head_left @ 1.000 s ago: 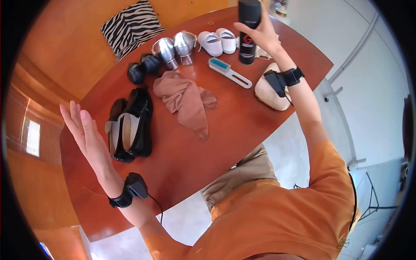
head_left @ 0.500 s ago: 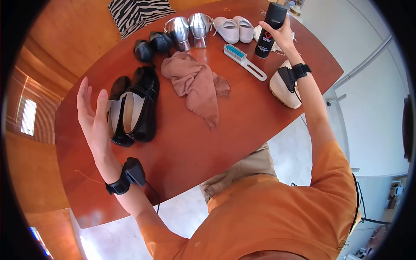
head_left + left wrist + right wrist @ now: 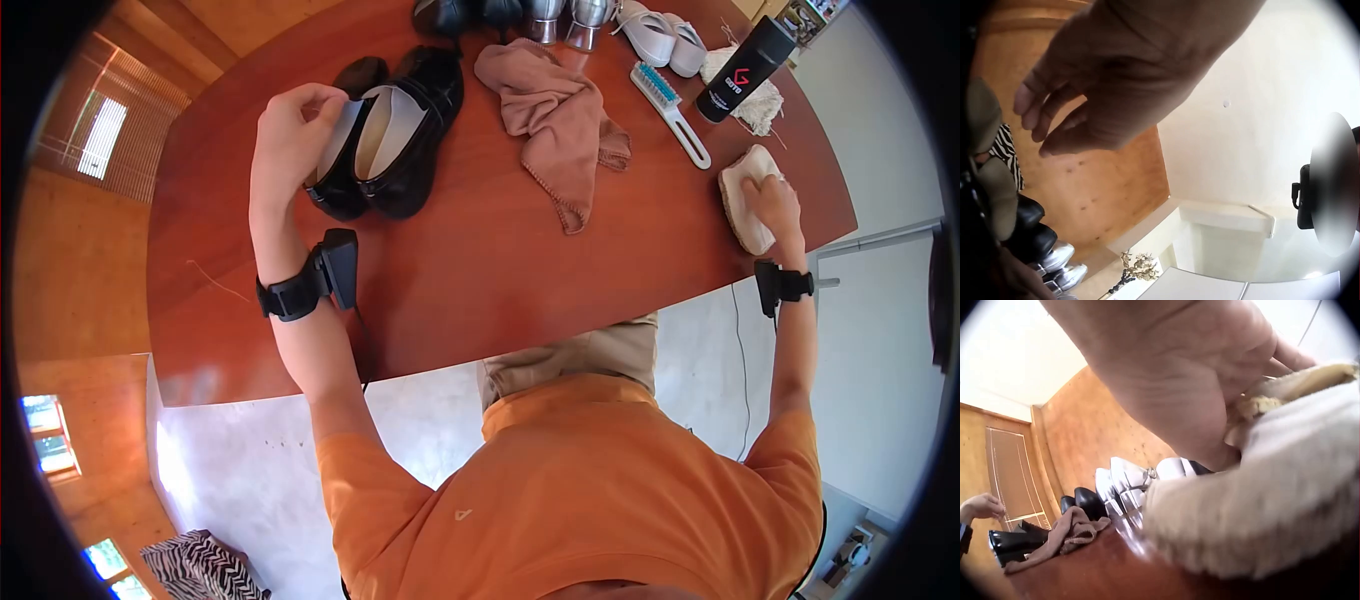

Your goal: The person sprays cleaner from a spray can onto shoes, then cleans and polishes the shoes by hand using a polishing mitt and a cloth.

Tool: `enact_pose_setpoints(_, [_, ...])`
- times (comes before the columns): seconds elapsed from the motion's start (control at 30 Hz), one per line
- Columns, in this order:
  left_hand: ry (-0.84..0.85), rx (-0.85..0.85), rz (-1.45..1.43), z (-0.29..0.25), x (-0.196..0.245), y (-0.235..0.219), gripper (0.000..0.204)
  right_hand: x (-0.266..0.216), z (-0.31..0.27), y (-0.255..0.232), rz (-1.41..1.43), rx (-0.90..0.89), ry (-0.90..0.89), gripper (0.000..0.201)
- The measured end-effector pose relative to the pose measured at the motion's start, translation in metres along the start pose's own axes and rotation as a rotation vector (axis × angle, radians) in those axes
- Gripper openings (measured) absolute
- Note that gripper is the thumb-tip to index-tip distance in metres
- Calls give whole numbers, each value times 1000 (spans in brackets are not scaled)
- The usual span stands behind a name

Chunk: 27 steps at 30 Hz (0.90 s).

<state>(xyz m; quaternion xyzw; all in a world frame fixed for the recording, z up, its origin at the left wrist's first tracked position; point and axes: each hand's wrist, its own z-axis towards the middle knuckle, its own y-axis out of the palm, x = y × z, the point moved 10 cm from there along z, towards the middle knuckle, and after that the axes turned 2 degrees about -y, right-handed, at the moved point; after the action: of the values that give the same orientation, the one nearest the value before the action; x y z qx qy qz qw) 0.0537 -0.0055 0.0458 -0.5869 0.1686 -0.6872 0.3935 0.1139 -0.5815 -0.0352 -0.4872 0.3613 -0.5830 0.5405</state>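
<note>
My right hand [image 3: 777, 212] grips the near side of a cream polishing mitt [image 3: 738, 195] with fleecy edges, by the table's right edge. In the right wrist view the thumb presses against the pale mitt [image 3: 1254, 494], and the fingertips are partly hidden behind it. My left hand [image 3: 290, 145] is raised beside a pair of black loafers [image 3: 405, 185] with pale insoles, overlapping the left one. Its fingers hang loosely curled with nothing between them in the left wrist view, where the hand [image 3: 1110, 94] stands against the wall.
A dusty pink cloth [image 3: 555, 130] lies mid-table. Right of it are a white brush [image 3: 685, 130] with teal bristles, a black spray can [image 3: 745, 75] and a cream fringed cloth [image 3: 765, 108]. White shoes [image 3: 645, 35], silver shoes [image 3: 585, 15] and black heels [image 3: 450, 15] line the far edge.
My right hand has set the black spray can down upright at the back right and come nearer, onto the cream mitt. The left hand's fingers have curled in from spread. The head view has shifted.
</note>
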Motion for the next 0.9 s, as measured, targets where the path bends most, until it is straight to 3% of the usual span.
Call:
enact_pose_setpoints(0.1, [1,2,-11,1,6,-3,22,-7,-1,-2,-79,27,-8,35])
enact_pose_setpoints(0.23, [-33,13,37,2,-10,-6,21,-6,-5,-45,253,60,40,29])
enact_pose_setpoints(0.27, [-33,24,34,1,-13,-5,21,-12,-7,-68,467,57,5,27])
enact_pose_setpoints(0.33, [-99,-69,147,-6,-20,2,20,-65,-13,-133,978,16,-60,23])
enact_pose_setpoints(0.43, [-96,-37,149,-11,-2,2,20,-116,-2,-164,1118,-69,-47,24])
enact_pose_setpoints(0.47, [-82,-22,155,-11,2,2,20,-139,6,-168,1173,-44,-150,25])
enact_pose_setpoints(0.5, [-55,-14,120,-12,5,3,19,-161,15,-169,1223,-16,-255,26])
enact_pose_setpoints(0.57, [-40,9,81,-11,2,4,19,-205,31,-136,1658,-321,-194,30])
enact_pose_setpoints(0.63, [-23,24,27,-10,4,5,19,-238,42,-109,2071,-377,69,33])
enact_pose_setpoints(0.8, [-156,-47,-16,-4,-19,13,21,-272,65,-102,2074,-374,-225,33])
enact_pose_setpoints(0.9, [-88,-46,-76,1,-15,15,21,-290,67,-100,2066,-409,-392,34])
